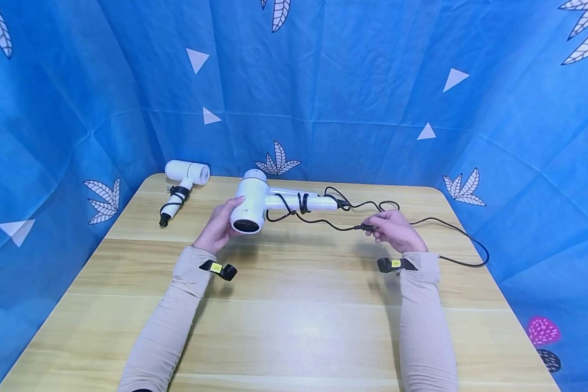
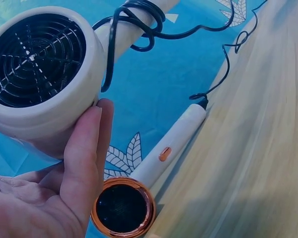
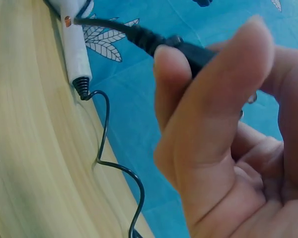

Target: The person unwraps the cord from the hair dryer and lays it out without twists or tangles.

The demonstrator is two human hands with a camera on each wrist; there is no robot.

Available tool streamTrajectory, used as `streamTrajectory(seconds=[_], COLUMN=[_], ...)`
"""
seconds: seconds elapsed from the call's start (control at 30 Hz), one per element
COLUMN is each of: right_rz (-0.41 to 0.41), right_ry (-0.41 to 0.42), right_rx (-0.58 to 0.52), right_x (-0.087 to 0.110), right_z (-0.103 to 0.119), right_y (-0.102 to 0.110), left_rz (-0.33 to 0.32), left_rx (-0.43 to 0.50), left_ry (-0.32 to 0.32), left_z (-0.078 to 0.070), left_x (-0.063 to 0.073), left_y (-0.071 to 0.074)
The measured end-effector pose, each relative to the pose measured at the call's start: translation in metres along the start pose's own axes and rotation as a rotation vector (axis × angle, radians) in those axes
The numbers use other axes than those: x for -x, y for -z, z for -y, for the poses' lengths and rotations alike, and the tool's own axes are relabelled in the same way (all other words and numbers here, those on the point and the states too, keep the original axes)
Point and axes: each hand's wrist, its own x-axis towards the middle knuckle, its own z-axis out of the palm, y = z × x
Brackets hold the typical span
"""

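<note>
A white hair dryer point(image 1: 249, 204) is in my left hand point(image 1: 219, 224), which grips its round head above the table. The dryer's dark grille point(image 2: 35, 57) faces the left wrist camera. Black cord point(image 1: 304, 203) is looped round its handle, and a length of it runs to the right. At that cord's end my right hand point(image 1: 393, 228) pinches the black plug point(image 3: 191, 55) between thumb and fingers; its prongs show partly behind them. Behind the held dryer lies a second white dryer point(image 2: 171, 141) with a copper-coloured ring, largely hidden in the head view.
A third white hair dryer point(image 1: 178, 188), its cord wrapped round the handle, lies at the table's back left. Loose black cord point(image 1: 470, 239) curves over the right side of the wooden table point(image 1: 294, 326). A blue patterned curtain point(image 1: 353, 81) hangs behind the table and at both sides.
</note>
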Motion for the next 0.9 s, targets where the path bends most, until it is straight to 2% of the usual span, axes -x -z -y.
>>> streamTrajectory(seconds=[0.17,0.43,0.67,0.9], right_rz=[-0.070,-0.137,-0.187,-0.210], right_ry=[0.011,0.064,0.134,0.239], right_rx=[-0.072,-0.213,-0.421,-0.597], right_x=[0.000,0.002,0.004,0.008], right_z=[0.001,0.002,0.007,0.017], right_y=[0.001,0.004,0.005,-0.001], left_rz=[0.011,0.030,0.058,0.070], left_rx=[-0.002,-0.015,-0.061,-0.086], left_ry=[0.005,0.003,-0.005,-0.014], left_z=[0.001,0.003,0.004,0.004], left_x=[0.000,0.000,0.000,0.001], left_y=[-0.001,-0.002,-0.004,-0.005])
